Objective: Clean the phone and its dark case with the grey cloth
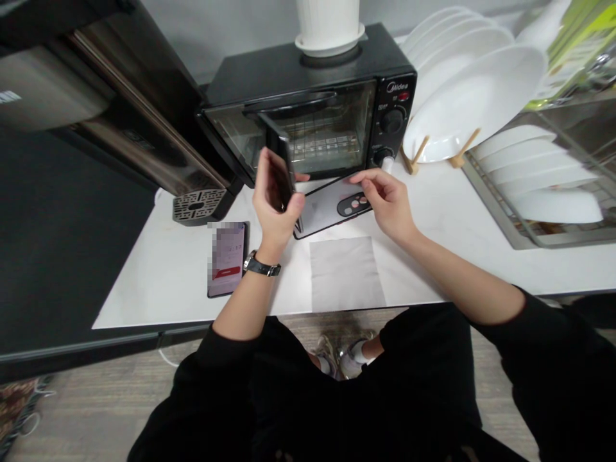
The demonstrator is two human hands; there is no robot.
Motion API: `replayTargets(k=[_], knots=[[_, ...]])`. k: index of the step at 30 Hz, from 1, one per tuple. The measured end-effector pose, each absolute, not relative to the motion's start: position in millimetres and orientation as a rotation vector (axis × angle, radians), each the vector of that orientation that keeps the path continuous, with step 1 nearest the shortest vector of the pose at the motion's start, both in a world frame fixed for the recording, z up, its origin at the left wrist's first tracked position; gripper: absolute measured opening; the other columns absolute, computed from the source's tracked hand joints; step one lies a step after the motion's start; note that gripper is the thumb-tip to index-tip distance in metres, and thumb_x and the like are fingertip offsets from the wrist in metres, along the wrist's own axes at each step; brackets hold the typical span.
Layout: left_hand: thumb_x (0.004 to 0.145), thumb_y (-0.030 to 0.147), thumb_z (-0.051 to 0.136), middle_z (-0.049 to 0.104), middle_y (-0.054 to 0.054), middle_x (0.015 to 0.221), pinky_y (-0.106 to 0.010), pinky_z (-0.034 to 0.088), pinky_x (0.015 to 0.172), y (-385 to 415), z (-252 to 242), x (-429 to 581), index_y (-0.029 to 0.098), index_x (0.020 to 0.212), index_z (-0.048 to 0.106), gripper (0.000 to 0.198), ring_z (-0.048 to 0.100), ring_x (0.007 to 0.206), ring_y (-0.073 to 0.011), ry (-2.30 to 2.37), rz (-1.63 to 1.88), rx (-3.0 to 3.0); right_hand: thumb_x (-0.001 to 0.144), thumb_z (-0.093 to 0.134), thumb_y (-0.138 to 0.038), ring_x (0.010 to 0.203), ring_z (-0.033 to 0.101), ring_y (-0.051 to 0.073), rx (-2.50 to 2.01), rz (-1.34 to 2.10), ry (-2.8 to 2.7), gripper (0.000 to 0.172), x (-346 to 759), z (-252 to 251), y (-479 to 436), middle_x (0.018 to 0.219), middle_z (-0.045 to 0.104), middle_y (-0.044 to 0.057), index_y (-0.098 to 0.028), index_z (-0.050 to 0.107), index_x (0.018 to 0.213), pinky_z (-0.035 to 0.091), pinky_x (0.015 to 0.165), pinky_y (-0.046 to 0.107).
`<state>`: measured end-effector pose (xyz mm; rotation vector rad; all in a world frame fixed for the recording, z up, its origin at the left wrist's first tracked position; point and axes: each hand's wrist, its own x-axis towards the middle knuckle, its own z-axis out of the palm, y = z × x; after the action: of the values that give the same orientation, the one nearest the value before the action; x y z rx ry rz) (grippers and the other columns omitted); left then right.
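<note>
My left hand [274, 202] is wrapped round a dark phone [282, 151], held upright on edge above the counter, in front of the oven door. Below and to its right is a phone case [320, 208] with a pale back, a black rim and an oval camera cutout. My right hand [387, 199] has its fingers curled and its index finger and thumb at the case's far right edge, near the cutout. A grey cloth [344, 273] lies flat just in front of the case. Another phone [227, 260], its screen lit, rests left of my left wrist.
A black toaster oven [308, 122] stands behind my hands, with a white pot [330, 25] on top. At the left is a coffee machine [199, 205]. White plates [474, 102] stand in a wooden rack at the right, beside a sink [520, 234] holding bowls.
</note>
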<state>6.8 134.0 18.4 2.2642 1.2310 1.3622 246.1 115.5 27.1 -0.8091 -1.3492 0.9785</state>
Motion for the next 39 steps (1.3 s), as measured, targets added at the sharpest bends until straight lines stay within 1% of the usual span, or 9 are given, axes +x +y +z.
replayTargets(k=[2, 4, 7, 10, 13, 18, 24, 29, 39], knots=[[0.087, 0.099, 0.012, 0.055, -0.006, 0.147, -0.045, 0.058, 0.084, 139, 20, 1, 0.046, 0.170, -0.011, 0.101, 0.066, 0.122, -0.0280, 1.265, 1.615, 2.010, 0.095, 0.069, -0.066, 0.082, 0.068, 0.017, -0.824, 0.956, -1.352, 0.039, 247, 26, 115, 0.101, 0.075, 0.003, -0.028, 0.077, 0.098, 0.058, 0.069, 0.028], [0.090, 0.095, 0.005, 0.058, -0.001, 0.134, -0.039, 0.052, 0.070, 144, 22, -6, 0.052, 0.168, -0.005, 0.090, 0.066, 0.105, -0.0189, 1.289, 1.773, 1.794, 0.096, 0.067, -0.065, 0.072, 0.065, 0.013, -0.831, 0.947, -1.344, 0.039, 248, 26, 115, 0.096, 0.075, 0.001, -0.028, 0.076, 0.101, 0.053, 0.061, 0.024], [0.097, 0.091, 0.011, 0.059, 0.001, 0.135, -0.037, 0.046, 0.065, 150, 22, -14, 0.052, 0.167, 0.012, 0.080, 0.063, 0.097, -0.0156, 1.283, 1.656, 1.742, 0.095, 0.070, -0.064, 0.061, 0.063, 0.010, -0.780, 0.991, -1.343, 0.038, 250, 27, 113, 0.087, 0.075, 0.000, -0.026, 0.076, 0.098, 0.045, 0.050, 0.023], [0.093, 0.093, 0.036, 0.057, -0.002, 0.149, -0.040, 0.053, 0.081, 151, 19, -11, 0.039, 0.165, 0.029, 0.090, 0.062, 0.116, -0.0215, 1.276, 1.443, 1.920, 0.091, 0.075, -0.064, 0.052, 0.063, 0.011, -0.671, 1.128, -1.341, 0.039, 253, 29, 111, 0.082, 0.077, 0.001, -0.025, 0.076, 0.092, 0.042, 0.045, 0.024], [0.087, 0.090, 0.055, 0.060, -0.009, 0.144, -0.045, 0.051, 0.107, 144, 19, 3, 0.025, 0.161, 0.043, 0.099, 0.057, 0.131, -0.0275, 1.214, 1.270, 2.180, 0.087, 0.079, -0.063, 0.048, 0.061, 0.012, -0.642, 1.187, -1.330, 0.038, 255, 31, 108, 0.081, 0.079, 0.001, -0.026, 0.078, 0.088, 0.042, 0.043, 0.027], [0.086, 0.058, 0.076, 0.063, -0.009, 0.129, -0.039, 0.050, 0.111, 128, 26, 21, 0.020, 0.160, 0.051, 0.086, 0.062, 0.123, -0.0250, 1.096, 1.006, 2.331, 0.087, 0.077, -0.059, 0.046, 0.058, 0.015, -0.674, 1.221, -1.325, 0.031, 256, 33, 105, 0.075, 0.077, 0.000, -0.029, 0.078, 0.083, 0.042, 0.043, 0.030], [0.084, 0.040, 0.083, 0.066, -0.010, 0.142, -0.043, 0.048, 0.117, 131, 28, 9, 0.023, 0.158, 0.054, 0.081, 0.063, 0.131, -0.0269, 1.134, 0.912, 2.415, 0.088, 0.077, -0.058, 0.047, 0.060, 0.017, -0.652, 1.230, -1.330, 0.030, 257, 33, 106, 0.074, 0.076, 0.000, -0.029, 0.078, 0.083, 0.044, 0.043, 0.031], [0.086, 0.044, 0.082, 0.067, -0.013, 0.146, -0.047, 0.049, 0.119, 134, 23, 6, 0.021, 0.154, 0.058, 0.076, 0.065, 0.133, -0.0293, 1.062, 0.741, 2.469, 0.085, 0.077, -0.062, 0.045, 0.058, 0.016, -0.680, 1.211, -1.304, 0.032, 259, 35, 108, 0.072, 0.074, 0.000, -0.030, 0.078, 0.082, 0.044, 0.043, 0.032], [0.091, 0.051, 0.079, 0.068, -0.013, 0.148, -0.051, 0.047, 0.119, 141, 9, 13, 0.024, 0.153, 0.060, 0.070, 0.063, 0.135, -0.0309, 0.949, 0.562, 2.557, 0.092, 0.074, -0.049, 0.051, 0.062, 0.016, -0.614, 1.239, -1.358, 0.022, 258, 34, 110, 0.076, 0.077, 0.000, -0.029, 0.079, 0.085, 0.048, 0.047, 0.030]])
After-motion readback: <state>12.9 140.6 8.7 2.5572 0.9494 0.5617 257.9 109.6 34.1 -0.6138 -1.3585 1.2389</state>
